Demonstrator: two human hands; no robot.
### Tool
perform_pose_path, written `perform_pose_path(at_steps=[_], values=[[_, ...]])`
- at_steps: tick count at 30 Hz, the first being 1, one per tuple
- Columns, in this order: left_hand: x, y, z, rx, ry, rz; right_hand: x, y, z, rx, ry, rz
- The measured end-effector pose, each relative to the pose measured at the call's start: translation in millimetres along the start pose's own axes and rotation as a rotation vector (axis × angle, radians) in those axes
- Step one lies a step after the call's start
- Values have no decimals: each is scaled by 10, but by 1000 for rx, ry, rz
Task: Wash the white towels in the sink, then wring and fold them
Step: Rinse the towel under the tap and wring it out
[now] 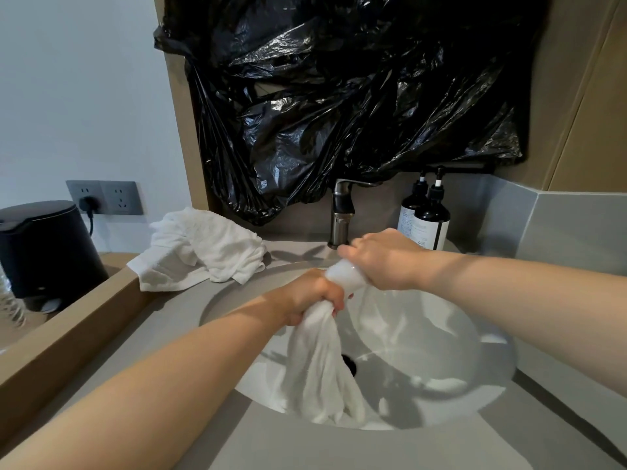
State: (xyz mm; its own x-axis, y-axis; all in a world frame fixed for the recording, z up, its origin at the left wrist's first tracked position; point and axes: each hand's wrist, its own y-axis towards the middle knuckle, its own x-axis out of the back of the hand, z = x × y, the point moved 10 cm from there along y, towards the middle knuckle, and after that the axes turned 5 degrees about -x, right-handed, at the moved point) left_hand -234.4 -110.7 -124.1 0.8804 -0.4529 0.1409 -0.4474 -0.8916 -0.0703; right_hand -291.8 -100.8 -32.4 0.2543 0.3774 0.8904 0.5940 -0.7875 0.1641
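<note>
Wringing is judged to be the step in hand. A white towel [319, 361] is gripped by both hands over the sink [448, 334]. The left hand [314, 296] is clenched round the bunched cloth, and the right hand [386, 259], just beyond it, is clenched round the other end of a short twisted roll held between the two. Below the left hand the rest of the towel hangs in loose folds into the basin, over the dark drain [350, 366].

The cloth is judged to be soft, limp and heavy with water, and somewhat slippery where it is tightly twisted. It is best held in full fists set close together, and the hanging tail will need to be taken up for a further twist.

A second towel [200, 249] lies crumpled on the grey countertop [339, 449], out beyond the left hand and to its left. Whether it has been washed cannot be told. A tap [342, 218] stands directly behind the right hand, with two dark pump bottles [427, 215] to that hand's right. Black plastic sheeting [339, 96] is hung on the wall above. Far to the left of the left hand, a dark round container [44, 245] sits under a wall socket [105, 197].
</note>
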Motion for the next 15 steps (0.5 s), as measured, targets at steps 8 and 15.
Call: perform_pose_path(at_steps=[8,15], values=[[-260,-81,169,169,-199,229,-11,-17,97,140,-91,-49],[-262,-40,212,135,-163,150,-97,-33,118,215,-108,-112]])
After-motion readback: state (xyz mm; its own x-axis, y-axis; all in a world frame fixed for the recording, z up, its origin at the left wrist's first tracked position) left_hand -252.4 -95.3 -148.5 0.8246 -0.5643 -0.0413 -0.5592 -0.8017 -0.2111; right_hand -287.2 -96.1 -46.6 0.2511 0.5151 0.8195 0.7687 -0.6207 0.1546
